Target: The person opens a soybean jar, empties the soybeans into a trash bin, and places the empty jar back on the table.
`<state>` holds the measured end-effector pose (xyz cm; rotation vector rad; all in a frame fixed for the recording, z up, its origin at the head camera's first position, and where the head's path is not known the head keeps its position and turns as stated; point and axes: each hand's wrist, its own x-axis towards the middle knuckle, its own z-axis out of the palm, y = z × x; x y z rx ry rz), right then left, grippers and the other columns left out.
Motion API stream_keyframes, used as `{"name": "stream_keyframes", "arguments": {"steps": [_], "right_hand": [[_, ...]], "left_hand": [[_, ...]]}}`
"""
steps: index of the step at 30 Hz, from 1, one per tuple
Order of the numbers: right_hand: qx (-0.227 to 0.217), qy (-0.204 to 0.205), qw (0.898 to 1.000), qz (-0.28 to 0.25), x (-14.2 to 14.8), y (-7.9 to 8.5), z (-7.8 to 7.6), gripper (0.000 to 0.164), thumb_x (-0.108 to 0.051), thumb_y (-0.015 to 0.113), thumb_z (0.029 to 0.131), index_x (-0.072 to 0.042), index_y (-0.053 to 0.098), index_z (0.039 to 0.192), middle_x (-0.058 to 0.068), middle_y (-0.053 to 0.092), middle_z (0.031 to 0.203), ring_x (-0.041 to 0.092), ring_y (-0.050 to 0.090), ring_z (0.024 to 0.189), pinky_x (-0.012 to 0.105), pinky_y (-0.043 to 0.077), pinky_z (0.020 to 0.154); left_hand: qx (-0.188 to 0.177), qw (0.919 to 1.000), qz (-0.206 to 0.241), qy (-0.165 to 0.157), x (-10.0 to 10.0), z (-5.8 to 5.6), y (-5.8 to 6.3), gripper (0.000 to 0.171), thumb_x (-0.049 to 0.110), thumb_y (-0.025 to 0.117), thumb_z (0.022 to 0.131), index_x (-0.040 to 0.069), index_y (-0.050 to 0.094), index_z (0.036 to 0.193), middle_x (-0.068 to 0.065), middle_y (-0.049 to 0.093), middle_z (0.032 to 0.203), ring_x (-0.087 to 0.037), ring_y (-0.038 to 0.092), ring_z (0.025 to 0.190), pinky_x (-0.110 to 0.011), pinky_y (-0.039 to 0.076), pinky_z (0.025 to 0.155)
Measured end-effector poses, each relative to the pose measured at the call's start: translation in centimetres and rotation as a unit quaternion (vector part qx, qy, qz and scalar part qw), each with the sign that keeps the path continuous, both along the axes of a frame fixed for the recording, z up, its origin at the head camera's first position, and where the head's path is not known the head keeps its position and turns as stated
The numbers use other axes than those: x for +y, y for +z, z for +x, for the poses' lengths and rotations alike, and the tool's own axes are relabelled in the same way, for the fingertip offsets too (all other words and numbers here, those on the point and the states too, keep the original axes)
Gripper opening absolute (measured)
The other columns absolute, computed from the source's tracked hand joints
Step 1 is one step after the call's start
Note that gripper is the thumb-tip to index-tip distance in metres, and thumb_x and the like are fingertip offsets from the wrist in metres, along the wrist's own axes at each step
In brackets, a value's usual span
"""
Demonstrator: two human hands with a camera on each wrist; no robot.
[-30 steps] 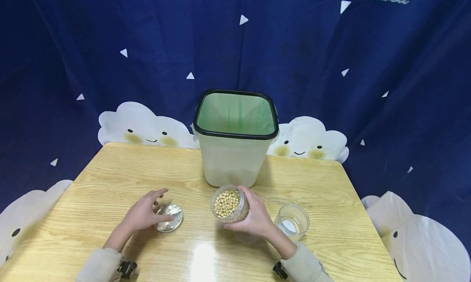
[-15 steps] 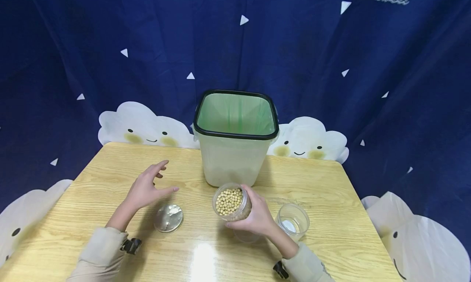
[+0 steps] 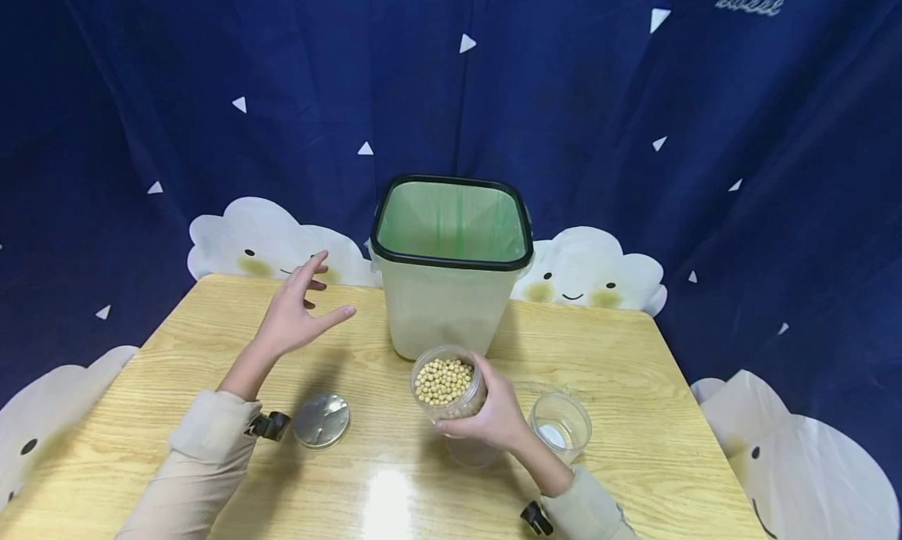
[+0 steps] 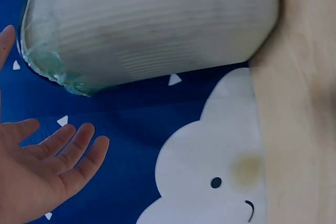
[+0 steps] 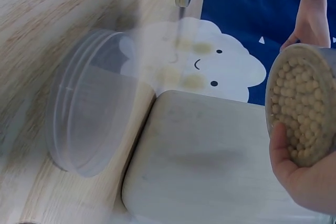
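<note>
My right hand [image 3: 493,411] grips a clear plastic jar [image 3: 474,405] full of round pale-yellow beans [image 3: 442,381], held in front of the bin with its open mouth tilted toward me. In the right wrist view, the thumb and beans [image 5: 299,108] show through the jar's clear wall. My left hand [image 3: 289,317] is raised at the bin's left, holding nothing, thumb and fingers spread. The left wrist view shows this hand [image 4: 47,166] palm up beside the bin. A silver round lid [image 3: 322,420] lies on the table below it.
A white bin [image 3: 444,309] with a black rim and green liner stands at the table's back middle. An empty clear jar [image 3: 572,426] stands right of my right wrist. A clear shallow round piece [image 3: 470,454] sits under the held jar. A blue curtain [image 3: 296,133] hangs behind.
My left hand has lifted away from the silver lid, moving up and forward toward the bin. My right hand and the jar of beans have shifted slightly right.
</note>
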<state>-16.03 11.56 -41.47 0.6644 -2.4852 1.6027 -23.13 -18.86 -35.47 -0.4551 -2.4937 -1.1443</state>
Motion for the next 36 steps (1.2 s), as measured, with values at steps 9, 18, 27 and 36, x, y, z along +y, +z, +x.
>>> {"name": "stream_keyframes", "arguments": {"steps": [9, 18, 27, 36], "right_hand": [[0.000, 0.016, 0.999, -0.040, -0.5, 3.3, 1.4, 0.083, -0.003, 0.081, 0.053, 0.010, 0.043, 0.125, 0.023, 0.052, 0.119, 0.032, 0.051, 0.107, 0.035, 0.041, 0.093], [0.002, 0.028, 0.997, -0.078, 0.1, 0.4, -0.1, 0.085, -0.005, 0.084, 0.053, 0.002, 0.044, 0.128, 0.017, 0.052, 0.123, 0.027, 0.049, 0.111, 0.030, 0.038, 0.095], [-0.011, 0.026, 0.994, -0.101, 0.3, 0.7, -0.2, 0.081, -0.006, 0.082, 0.056, 0.001, 0.044, 0.128, 0.016, 0.051, 0.123, 0.028, 0.049, 0.110, 0.029, 0.039, 0.095], [-0.017, 0.041, 0.991, -0.124, 0.5, 1.4, 0.0, 0.081, -0.002, 0.080, 0.057, 0.002, 0.043, 0.129, 0.017, 0.050, 0.124, 0.025, 0.048, 0.112, 0.027, 0.038, 0.095]], "left_hand": [[-0.013, 0.9986, 0.050, -0.013, 1.2, -1.5, 2.2, 0.082, 0.024, 0.072, 0.077, 0.012, 0.025, 0.144, -0.019, 0.044, 0.130, -0.035, 0.052, 0.106, -0.049, 0.046, 0.077], [-0.030, 0.9967, 0.070, -0.029, 2.1, -3.0, 3.7, 0.081, 0.028, 0.069, 0.080, 0.013, 0.023, 0.144, -0.019, 0.043, 0.131, -0.034, 0.051, 0.106, -0.047, 0.047, 0.077], [-0.080, 0.9941, 0.066, -0.033, 3.6, -4.8, 4.6, 0.081, 0.033, 0.065, 0.083, 0.015, 0.017, 0.146, -0.019, 0.039, 0.135, -0.035, 0.049, 0.111, -0.049, 0.043, 0.087], [-0.093, 0.9929, 0.065, -0.037, 5.0, -6.0, 4.6, 0.080, 0.038, 0.062, 0.083, 0.015, 0.017, 0.146, -0.020, 0.038, 0.137, -0.037, 0.043, 0.115, -0.049, 0.037, 0.094]]}}
